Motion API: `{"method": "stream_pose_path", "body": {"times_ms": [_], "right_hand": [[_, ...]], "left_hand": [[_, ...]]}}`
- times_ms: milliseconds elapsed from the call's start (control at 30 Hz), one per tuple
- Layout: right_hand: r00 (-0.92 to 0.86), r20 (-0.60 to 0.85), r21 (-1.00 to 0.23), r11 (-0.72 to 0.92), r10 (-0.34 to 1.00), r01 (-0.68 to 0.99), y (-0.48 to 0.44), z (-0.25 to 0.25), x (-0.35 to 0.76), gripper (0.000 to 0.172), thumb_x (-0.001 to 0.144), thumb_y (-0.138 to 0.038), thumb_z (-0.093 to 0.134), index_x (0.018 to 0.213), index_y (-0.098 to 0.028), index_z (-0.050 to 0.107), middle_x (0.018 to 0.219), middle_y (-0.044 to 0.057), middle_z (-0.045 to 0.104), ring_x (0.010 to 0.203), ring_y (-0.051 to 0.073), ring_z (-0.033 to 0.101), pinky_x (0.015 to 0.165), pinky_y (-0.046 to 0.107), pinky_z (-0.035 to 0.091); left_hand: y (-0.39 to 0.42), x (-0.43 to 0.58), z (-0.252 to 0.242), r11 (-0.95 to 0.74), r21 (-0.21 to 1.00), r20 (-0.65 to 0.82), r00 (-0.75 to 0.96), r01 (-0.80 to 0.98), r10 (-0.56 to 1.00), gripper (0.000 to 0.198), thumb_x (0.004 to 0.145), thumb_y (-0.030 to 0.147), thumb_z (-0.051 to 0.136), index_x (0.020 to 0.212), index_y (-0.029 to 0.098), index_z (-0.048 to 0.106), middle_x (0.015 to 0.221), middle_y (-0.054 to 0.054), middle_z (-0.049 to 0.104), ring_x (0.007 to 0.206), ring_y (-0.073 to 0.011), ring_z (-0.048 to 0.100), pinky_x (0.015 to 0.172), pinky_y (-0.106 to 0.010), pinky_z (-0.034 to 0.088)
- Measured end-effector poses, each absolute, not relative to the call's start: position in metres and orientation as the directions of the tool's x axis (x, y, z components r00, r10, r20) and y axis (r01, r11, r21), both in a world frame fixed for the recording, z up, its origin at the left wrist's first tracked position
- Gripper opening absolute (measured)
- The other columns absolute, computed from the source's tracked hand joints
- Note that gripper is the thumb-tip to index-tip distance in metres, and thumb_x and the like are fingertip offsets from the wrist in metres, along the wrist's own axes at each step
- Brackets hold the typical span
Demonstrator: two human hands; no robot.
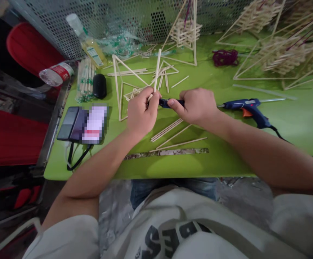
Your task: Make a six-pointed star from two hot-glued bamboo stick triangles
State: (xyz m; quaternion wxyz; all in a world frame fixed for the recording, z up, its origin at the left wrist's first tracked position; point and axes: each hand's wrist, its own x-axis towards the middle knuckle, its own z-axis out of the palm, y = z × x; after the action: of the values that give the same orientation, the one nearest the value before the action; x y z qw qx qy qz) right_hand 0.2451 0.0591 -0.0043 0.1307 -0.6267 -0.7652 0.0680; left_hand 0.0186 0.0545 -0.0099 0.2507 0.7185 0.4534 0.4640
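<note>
My left hand (141,111) is closed around a thin wooden stick (157,68) that points up and away from me. My right hand (196,106) is closed on a small dark blue tool (165,103), whose tip meets the stick's lower end between the two hands. Both hands hover just above the green table (226,158). Under them lie several loose sticks (169,131) and a long flat camouflage-patterned strip (167,153). A stick triangle frame (118,86) lies flat just beyond my left hand.
A blue glue gun (249,108) lies at the right with its cord trailing off. Finished stick structures (280,54) stand at the back right, a purple string bundle (225,57) near them. At the left are a phone (68,122), a black mouse (99,86), wrapped sticks (86,79) and bottles (56,73).
</note>
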Motion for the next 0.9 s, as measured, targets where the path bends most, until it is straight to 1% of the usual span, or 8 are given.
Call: {"method": "stream_pose_path", "body": {"times_ms": [167,300,467,633,700,767,833,900], "right_hand": [[-0.158,0.090,-0.299,0.178,0.983,0.938,0.061,-0.001,0.243,0.094,0.106,-0.105,0.032,0.072,-0.021,0.056,0.064,0.009,0.051,0.067,0.023,0.053,0.070,0.039,0.026],[-0.163,0.134,-0.319,0.198,0.977,0.927,0.060,-0.003,0.242,0.094,0.104,-0.106,0.032,0.070,-0.022,0.053,0.063,0.009,0.049,0.068,0.022,0.052,0.072,0.039,0.028],[-0.174,0.195,-0.231,0.218,0.965,0.948,0.063,-0.005,0.250,0.094,0.104,-0.105,0.027,0.076,-0.021,0.060,0.071,0.012,0.057,0.071,0.027,0.060,0.071,0.041,0.031],[-0.194,0.200,-0.172,0.229,0.960,0.958,0.074,0.000,0.281,0.078,0.102,-0.097,0.051,0.079,-0.023,0.056,0.074,0.009,0.058,0.069,0.024,0.055,0.069,0.041,0.033],[-0.138,0.194,-0.254,0.186,0.971,0.949,0.078,0.001,0.293,0.070,0.095,-0.091,0.070,0.077,-0.025,0.055,0.069,0.006,0.053,0.068,0.025,0.056,0.070,0.043,0.039],[-0.075,0.192,-0.459,0.157,0.979,0.874,0.077,-0.001,0.297,0.058,0.089,-0.076,0.086,0.077,-0.026,0.058,0.069,0.005,0.056,0.070,0.027,0.059,0.072,0.046,0.047],[-0.057,0.209,-0.710,0.191,0.976,0.678,0.072,-0.005,0.292,0.045,0.086,-0.061,0.091,0.081,-0.027,0.062,0.077,0.005,0.065,0.074,0.027,0.064,0.075,0.048,0.054],[-0.102,0.247,-0.858,0.267,0.964,0.439,0.063,-0.010,0.279,0.036,0.085,-0.052,0.092,0.086,-0.027,0.066,0.088,0.006,0.074,0.082,0.028,0.070,0.081,0.049,0.061]], "left_hand": [[0.061,0.020,-0.013,-0.445,0.813,0.416,0.160,0.375,0.895,0.037,0.124,0.043,0.058,0.092,0.027,0.069,0.068,0.001,0.057,0.058,-0.0163,0.055,0.058,-0.035,0.038],[0.064,0.019,-0.014,-0.452,0.825,0.425,0.153,0.339,0.892,0.039,0.124,0.046,0.060,0.091,0.026,0.070,0.071,0.000,0.057,0.060,-0.0166,0.055,0.060,-0.034,0.038],[0.068,0.018,-0.015,-0.429,0.867,0.408,0.133,0.253,0.903,0.041,0.120,0.050,0.067,0.088,0.026,0.072,0.074,-0.001,0.059,0.062,-0.0158,0.055,0.060,-0.033,0.038],[0.073,0.017,-0.012,-0.275,0.961,0.276,-0.033,0.036,0.960,0.050,0.116,0.049,0.074,0.075,0.025,0.058,0.063,0.003,0.046,0.053,-0.0124,0.044,0.053,-0.030,0.033],[0.073,0.017,-0.007,-0.174,0.980,0.169,-0.057,-0.095,0.984,0.051,0.115,0.048,0.074,0.074,0.025,0.053,0.064,0.003,0.048,0.050,-0.0105,0.038,0.049,-0.029,0.030],[0.071,0.018,-0.001,-0.069,0.973,0.065,-0.028,-0.221,0.998,0.050,0.114,0.049,0.073,0.075,0.025,0.052,0.066,0.003,0.053,0.049,-0.0091,0.035,0.046,-0.028,0.028],[0.067,0.020,0.003,0.025,0.950,-0.013,0.040,-0.311,0.999,0.050,0.115,0.050,0.071,0.076,0.024,0.053,0.067,0.003,0.054,0.048,-0.0080,0.036,0.044,-0.025,0.028],[0.062,0.024,0.005,0.102,0.927,-0.069,0.102,-0.360,0.992,0.051,0.116,0.049,0.070,0.076,0.023,0.051,0.065,0.004,0.053,0.047,-0.0070,0.036,0.043,-0.023,0.028]]}}
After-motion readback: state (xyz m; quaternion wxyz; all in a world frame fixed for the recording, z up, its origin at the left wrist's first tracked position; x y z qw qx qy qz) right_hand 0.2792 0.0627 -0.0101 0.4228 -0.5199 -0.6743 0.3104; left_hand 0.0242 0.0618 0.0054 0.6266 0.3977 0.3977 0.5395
